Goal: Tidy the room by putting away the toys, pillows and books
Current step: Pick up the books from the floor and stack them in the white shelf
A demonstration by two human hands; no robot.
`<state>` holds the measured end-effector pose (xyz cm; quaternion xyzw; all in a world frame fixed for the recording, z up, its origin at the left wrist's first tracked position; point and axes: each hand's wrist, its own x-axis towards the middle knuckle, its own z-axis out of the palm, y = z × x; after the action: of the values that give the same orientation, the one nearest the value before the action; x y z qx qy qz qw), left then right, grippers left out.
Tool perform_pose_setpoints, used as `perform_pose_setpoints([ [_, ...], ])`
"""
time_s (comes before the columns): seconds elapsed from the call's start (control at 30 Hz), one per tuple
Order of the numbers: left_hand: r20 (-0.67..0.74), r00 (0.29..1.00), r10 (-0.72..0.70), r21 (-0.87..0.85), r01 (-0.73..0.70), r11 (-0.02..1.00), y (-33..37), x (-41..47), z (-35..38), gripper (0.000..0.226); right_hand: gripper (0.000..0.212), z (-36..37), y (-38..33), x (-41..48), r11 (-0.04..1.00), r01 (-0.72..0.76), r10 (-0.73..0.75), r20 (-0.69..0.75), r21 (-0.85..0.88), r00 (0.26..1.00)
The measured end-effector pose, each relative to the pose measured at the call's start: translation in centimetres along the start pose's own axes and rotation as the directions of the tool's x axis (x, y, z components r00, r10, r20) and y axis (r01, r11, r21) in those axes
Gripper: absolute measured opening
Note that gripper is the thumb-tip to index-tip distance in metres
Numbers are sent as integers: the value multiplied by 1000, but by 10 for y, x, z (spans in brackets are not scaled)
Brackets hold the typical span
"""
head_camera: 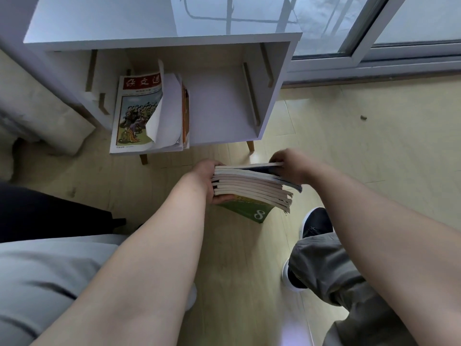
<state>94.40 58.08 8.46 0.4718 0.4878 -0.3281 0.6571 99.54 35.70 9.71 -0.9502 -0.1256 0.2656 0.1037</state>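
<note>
Two hands: both of yours were clamped on one stack of books (252,187), held in the air above the wooden floor (349,151).
Left hand (204,179): it gripped the stack's left end, with the thumb under the bottom book and the fingers wrapped over the far side.
Right hand (290,166): it pinched the stack's right end near the top, fingers closed over the uppermost cover.
Stack: you held about nine thin paperbacks lying flat, page edges toward you; the lowest was a green book (249,209) showing an 8, sagging below the rest.
Cabinet (224,41): white and open-fronted, it stood just beyond the stack, below a window (374,23).
Shelf contents: a few magazines (139,113) leaned at the left of the cabinet's opening, the front one with a curled cover; the right part of the shelf was bare.
Your feet: a dark shoe (316,222) stood on the floor below the stack, to the right.
</note>
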Motion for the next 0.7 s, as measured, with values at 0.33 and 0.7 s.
perform_pose_setpoints([
  [0.33,3,1000,-21,-38,22,999,1,0,1,33,51,-6,16,-19,998,-56,61,-206,30,977],
  [0.7,-15,1000,-2,5,2,1000,3,-5,3,25,34,-3,15,-24,890,-207,128,214,405,968],
])
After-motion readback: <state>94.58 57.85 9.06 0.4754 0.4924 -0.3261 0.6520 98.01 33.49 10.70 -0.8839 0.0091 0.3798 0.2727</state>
